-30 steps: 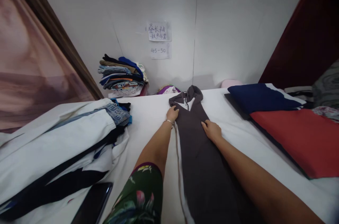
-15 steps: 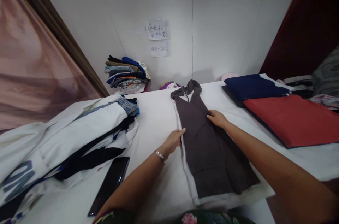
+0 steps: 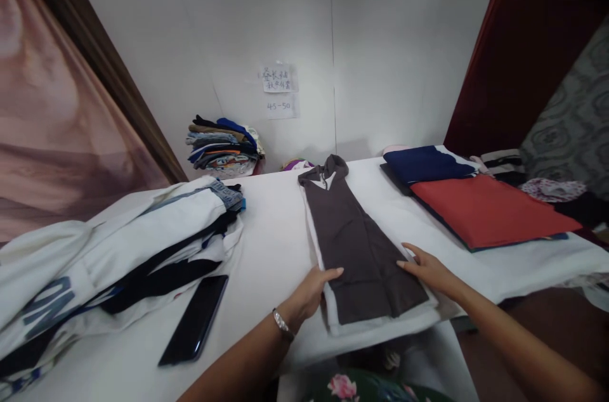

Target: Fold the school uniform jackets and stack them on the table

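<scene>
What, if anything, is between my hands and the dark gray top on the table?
Nothing visible. Your left hand and right hand each touch a side edge of the dark gray top, near its lower end. The phone lies off to the left, not between them.

I have the left hand (image 3: 309, 294) on the left edge of the dark grey garment (image 3: 347, 243), thumb on top, and the right hand (image 3: 431, 270) pinching its right edge near the hem. The garment lies lengthwise on the white-covered table (image 3: 266, 231), collar at the far end. To the left I see a dark phone (image 3: 196, 319) beside a loose heap of clothes (image 3: 143, 240); far left stands a folded stack (image 3: 226, 147). To the right lie red (image 3: 490, 208) and navy (image 3: 423, 164) folded pieces. Two paper notes (image 3: 280, 80) hang on the far wall (image 3: 399, 47).
</scene>
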### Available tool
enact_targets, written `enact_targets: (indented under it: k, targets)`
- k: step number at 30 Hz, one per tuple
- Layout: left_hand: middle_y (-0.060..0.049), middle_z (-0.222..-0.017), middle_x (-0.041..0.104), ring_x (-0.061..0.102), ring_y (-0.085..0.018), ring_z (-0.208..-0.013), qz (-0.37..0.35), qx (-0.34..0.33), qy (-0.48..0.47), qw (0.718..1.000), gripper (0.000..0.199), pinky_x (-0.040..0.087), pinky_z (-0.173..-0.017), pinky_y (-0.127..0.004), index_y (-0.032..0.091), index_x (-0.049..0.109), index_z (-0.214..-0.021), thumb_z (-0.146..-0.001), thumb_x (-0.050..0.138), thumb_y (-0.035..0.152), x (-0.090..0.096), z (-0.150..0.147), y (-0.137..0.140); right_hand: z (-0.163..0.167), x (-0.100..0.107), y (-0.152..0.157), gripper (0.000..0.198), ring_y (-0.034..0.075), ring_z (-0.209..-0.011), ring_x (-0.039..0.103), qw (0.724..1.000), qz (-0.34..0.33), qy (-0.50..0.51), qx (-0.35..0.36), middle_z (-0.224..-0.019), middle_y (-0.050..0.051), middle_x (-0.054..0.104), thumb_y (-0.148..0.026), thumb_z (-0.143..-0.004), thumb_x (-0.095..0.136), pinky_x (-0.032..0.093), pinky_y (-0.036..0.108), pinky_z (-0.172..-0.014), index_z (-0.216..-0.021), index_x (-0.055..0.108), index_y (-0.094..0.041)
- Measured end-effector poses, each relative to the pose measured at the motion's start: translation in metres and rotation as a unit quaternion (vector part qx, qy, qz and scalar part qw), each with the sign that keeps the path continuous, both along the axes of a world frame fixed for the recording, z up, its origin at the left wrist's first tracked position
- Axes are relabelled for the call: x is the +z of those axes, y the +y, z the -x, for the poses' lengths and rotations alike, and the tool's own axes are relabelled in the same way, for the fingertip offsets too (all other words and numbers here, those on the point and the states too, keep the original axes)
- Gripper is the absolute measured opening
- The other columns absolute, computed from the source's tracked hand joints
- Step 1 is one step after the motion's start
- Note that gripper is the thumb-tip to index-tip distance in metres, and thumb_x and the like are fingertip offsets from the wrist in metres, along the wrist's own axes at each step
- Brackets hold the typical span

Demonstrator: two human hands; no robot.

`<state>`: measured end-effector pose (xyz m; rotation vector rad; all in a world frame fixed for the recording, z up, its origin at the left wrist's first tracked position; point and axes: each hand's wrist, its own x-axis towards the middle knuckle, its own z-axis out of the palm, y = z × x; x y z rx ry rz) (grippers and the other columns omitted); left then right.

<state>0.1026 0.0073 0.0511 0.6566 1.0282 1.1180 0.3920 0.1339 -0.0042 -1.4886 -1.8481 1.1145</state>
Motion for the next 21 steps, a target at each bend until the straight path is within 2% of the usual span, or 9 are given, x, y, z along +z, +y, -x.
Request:
enact_targets:
  k: [4,6,8,11,13,15,16,18,21]
  targets:
    - [-0.008,-0.092,0.076,0.070,-0.026,-0.093,0.011,0.060,-0.015,0.998,0.042,0.052,-0.090,-0.038,0.015,0.069,-0.099,-0.057,0.073,0.014,0.005,-0.003,-0.005,0.014,0.031,-0.018,0.086,0.031,-0.133,0.042,0.993,0.073,0.090,0.007,-0.131,0.016,0.057,-0.047,-0.067,0.070,0.041,0.040,-0.102,-0.142,0.042,-0.016]
    - [-0.007,-0.085,0.076,0.071,-0.026,-0.085,0.030,0.074,-0.006,0.997,0.042,0.054,-0.084,-0.039,0.015,0.069,-0.097,-0.055,0.071,0.013,0.017,0.013,-0.010,0.028,0.045,-0.032,0.089,0.031,-0.136,0.038,0.987,0.107,0.118,0.008,-0.128,0.017,0.059,-0.047,-0.069,0.069,0.045,0.040,-0.096,-0.146,0.036,-0.019]
    - [-0.007,-0.079,0.075,0.071,-0.025,-0.078,0.052,0.082,0.020,0.995,0.037,0.054,-0.079,-0.038,0.014,0.069,-0.092,-0.056,0.070,0.014,0.033,0.043,-0.018,0.050,0.050,-0.051,0.091,0.031,-0.132,0.044,0.977,0.135,0.164,0.032,-0.125,0.015,0.061,-0.047,-0.069,0.071,0.050,0.038,-0.088,-0.148,0.032,-0.025]
    - [-0.006,-0.072,0.073,0.069,-0.022,-0.066,0.084,0.078,0.073,0.991,0.026,0.054,-0.074,-0.036,0.013,0.068,-0.082,-0.056,0.069,0.016,0.056,0.101,-0.040,0.094,0.038,-0.087,0.098,0.026,-0.098,0.068,0.935,0.205,0.256,0.136,-0.109,0.003,0.070,-0.043,-0.066,0.077,0.056,0.032,-0.067,-0.149,0.025,-0.040]
    - [-0.006,-0.072,0.073,0.068,-0.022,-0.064,0.112,0.068,0.125,0.983,0.027,0.053,-0.071,-0.037,0.014,0.067,-0.081,-0.055,0.070,0.020,0.064,0.133,-0.059,0.123,0.022,-0.109,0.103,0.021,-0.072,0.071,0.890,0.278,0.272,0.237,-0.083,-0.009,0.071,-0.037,-0.061,0.080,0.056,0.030,-0.054,-0.143,0.021,-0.057]
    - [-0.003,-0.071,0.073,0.068,-0.023,-0.065,0.135,0.063,0.188,0.971,0.031,0.053,-0.070,-0.036,0.016,0.066,-0.081,-0.052,0.071,0.025,0.065,0.153,-0.075,0.142,0.010,-0.118,0.101,0.017,-0.062,0.070,0.861,0.317,0.244,0.314,-0.067,-0.015,0.066,-0.028,-0.057,0.082,0.054,0.026,-0.049,-0.132,0.028,-0.069]
    - [-0.001,-0.069,0.072,0.068,-0.023,-0.067,0.142,0.066,0.215,0.964,0.032,0.053,-0.070,-0.035,0.018,0.065,-0.080,-0.050,0.072,0.028,0.062,0.158,-0.082,0.148,0.008,-0.116,0.095,0.016,-0.060,0.070,0.857,0.319,0.224,0.336,-0.065,-0.016,0.065,-0.026,-0.057,0.082,0.053,0.025,-0.048,-0.127,0.036,-0.069]
    - [0.003,-0.066,0.070,0.069,-0.024,-0.071,0.143,0.082,0.248,0.955,0.034,0.053,-0.071,-0.033,0.021,0.065,-0.079,-0.048,0.072,0.032,0.056,0.161,-0.089,0.151,0.012,-0.096,0.072,0.015,-0.060,0.069,0.870,0.294,0.196,0.344,-0.066,-0.013,0.067,-0.026,-0.061,0.080,0.052,0.022,-0.048,-0.121,0.054,-0.057]
    - [0.005,-0.070,0.071,0.070,-0.025,-0.080,0.147,0.123,0.299,0.935,0.040,0.053,-0.073,-0.032,0.024,0.065,-0.082,-0.047,0.072,0.041,0.048,0.159,-0.091,0.145,0.035,-0.035,0.042,0.015,-0.061,0.069,0.911,0.242,0.205,0.263,-0.071,-0.002,0.072,-0.028,-0.069,0.075,0.051,0.021,-0.048,-0.110,0.067,-0.027]
